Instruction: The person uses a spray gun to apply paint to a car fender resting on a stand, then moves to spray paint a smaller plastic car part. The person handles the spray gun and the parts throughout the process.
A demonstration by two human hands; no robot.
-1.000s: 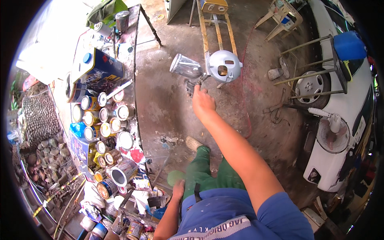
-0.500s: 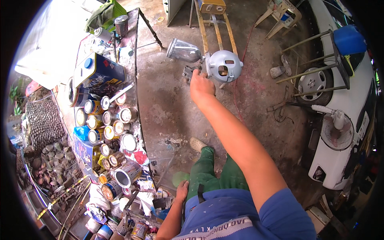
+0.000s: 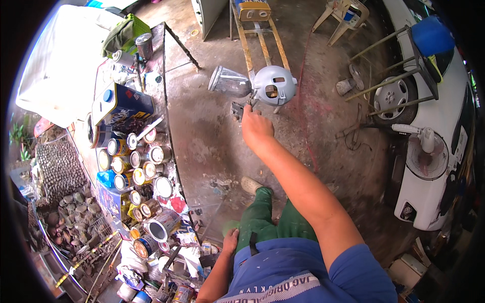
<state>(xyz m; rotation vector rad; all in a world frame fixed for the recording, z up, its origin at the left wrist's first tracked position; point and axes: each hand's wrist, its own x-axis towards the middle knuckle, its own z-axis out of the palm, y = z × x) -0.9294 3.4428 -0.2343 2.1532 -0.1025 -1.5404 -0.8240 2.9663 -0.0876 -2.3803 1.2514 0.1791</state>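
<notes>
My right hand [image 3: 257,129] is stretched forward, its fingers wrapped round a spray gun [image 3: 238,108]. A clear, grey-smeared cup [image 3: 230,82] on the gun tilts out to the left. Just beyond and to the right of the hand is a light grey rounded shell [image 3: 282,82] with several cut-out openings; the gun's front is close to its left side, and I cannot tell whether they touch. My left hand [image 3: 231,240] hangs low beside my left thigh, its fingers mostly hidden. A blurred pale green patch lies near it.
Along the left, a cluttered bench bears paint cans [image 3: 162,187], a large blue can [image 3: 121,103] and rags. A yellow-brown ladder-like frame [image 3: 264,49] stands ahead. At right are a white car [image 3: 423,202], a fan [image 3: 427,154], a metal stand [image 3: 422,70] and a red hose [image 3: 301,76].
My right hand and the spray gun have come nearer to me relative to the grey shell. The whole view has shifted slightly. My left hand stays by the thigh.
</notes>
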